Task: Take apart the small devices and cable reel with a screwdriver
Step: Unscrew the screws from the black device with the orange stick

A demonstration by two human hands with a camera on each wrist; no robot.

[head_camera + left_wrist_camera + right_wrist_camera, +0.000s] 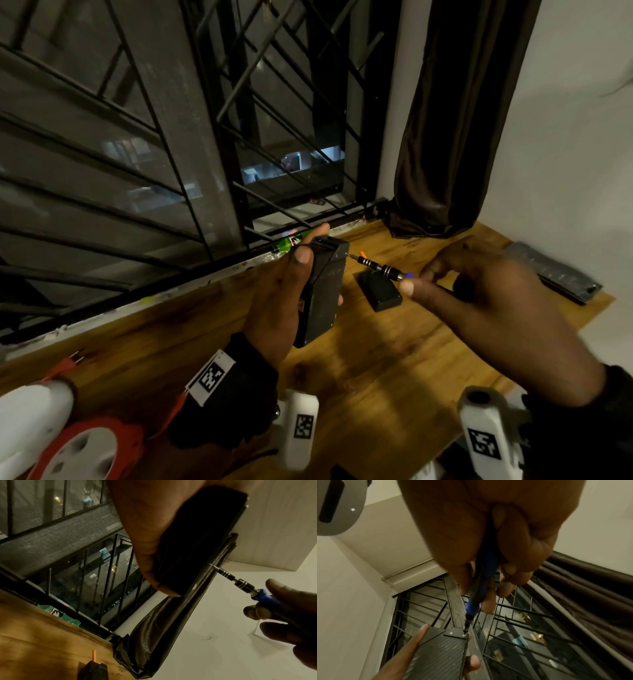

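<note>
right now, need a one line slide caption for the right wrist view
Right hand drives a blue-handled screwdriver into a corner screw of the black device gripped by the left hand.

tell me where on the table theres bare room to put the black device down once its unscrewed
Bare wood lies left of the left hand, along the window sill. Another free patch sits in front of the small black box. It is crowded at the near left by the orange-and-white cable reel.
</note>
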